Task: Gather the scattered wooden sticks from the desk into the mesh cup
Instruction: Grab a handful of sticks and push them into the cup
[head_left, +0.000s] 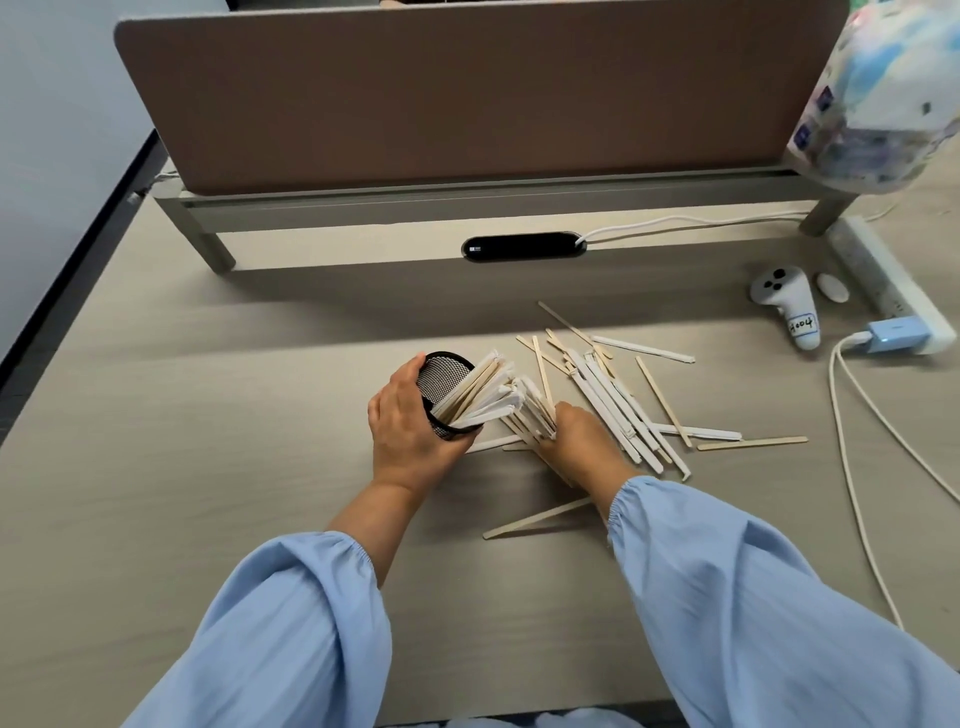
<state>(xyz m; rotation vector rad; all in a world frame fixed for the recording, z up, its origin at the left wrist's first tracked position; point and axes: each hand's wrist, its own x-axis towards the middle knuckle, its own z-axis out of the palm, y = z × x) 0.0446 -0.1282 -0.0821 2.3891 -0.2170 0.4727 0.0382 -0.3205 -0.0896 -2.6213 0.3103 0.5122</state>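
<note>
Pale wood-grain desk with scattered sticks and a few gadgets

The desk (208, 364) carries a loose pile of wooden sticks (613, 395) right of centre, some bare wood, some in white paper sleeves, with one stray stick (535, 518) lying nearer. At the far edge stands a brown divider panel (441, 98) on a grey rail, with a black oval cable port (522, 246) set in the desk below it. Far right lie a white controller (789, 306) with a handwritten label, a small white oval object (832, 287), a white power strip (883, 280) holding a blue charger (896, 336), and white cables (852, 467).
</note>
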